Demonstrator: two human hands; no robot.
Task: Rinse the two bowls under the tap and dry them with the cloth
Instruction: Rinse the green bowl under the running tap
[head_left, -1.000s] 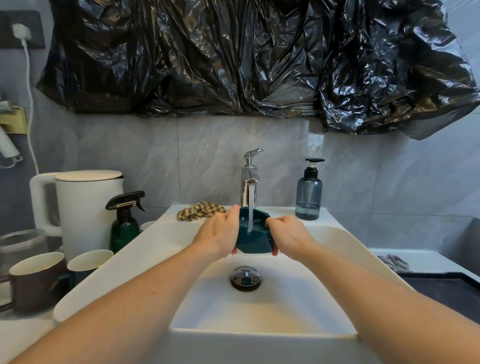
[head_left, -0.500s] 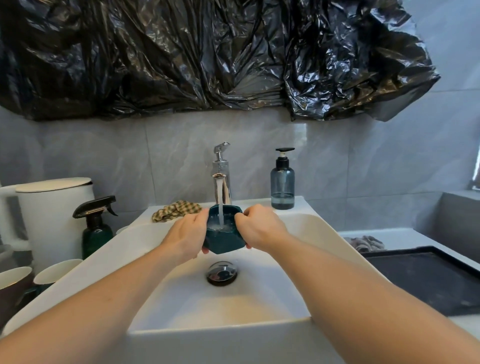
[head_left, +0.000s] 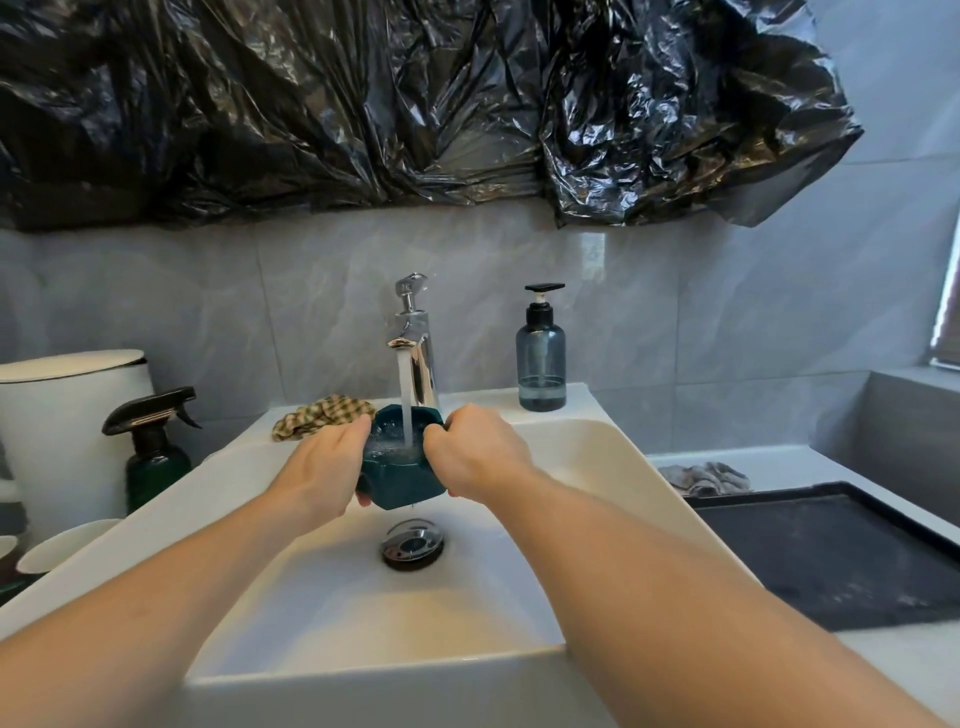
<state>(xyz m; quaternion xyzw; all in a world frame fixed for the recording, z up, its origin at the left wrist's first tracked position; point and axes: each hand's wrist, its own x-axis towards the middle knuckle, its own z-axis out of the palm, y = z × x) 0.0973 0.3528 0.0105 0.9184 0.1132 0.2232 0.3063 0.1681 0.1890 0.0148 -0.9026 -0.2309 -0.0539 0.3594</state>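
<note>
White sink (head_left: 597, 457) below grey tiled wall (head_left: 208, 312), black plastic sheeting (head_left: 363, 104) overhead

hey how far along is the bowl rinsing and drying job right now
Done: nothing looks finished yet. In hand: the left hand and right hand hold a teal bowl under the running tap, water pooling inside. Left: drying it with the checked cloth, which lies untouched on the sink's back ledge, plus the second bowl, which isn't visible here.

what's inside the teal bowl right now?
Water: the tap stream lands inside the teal bowl, pooling and splashing. The left hand and right hand cover its sides; a second bowl nested there can't be told.
</note>
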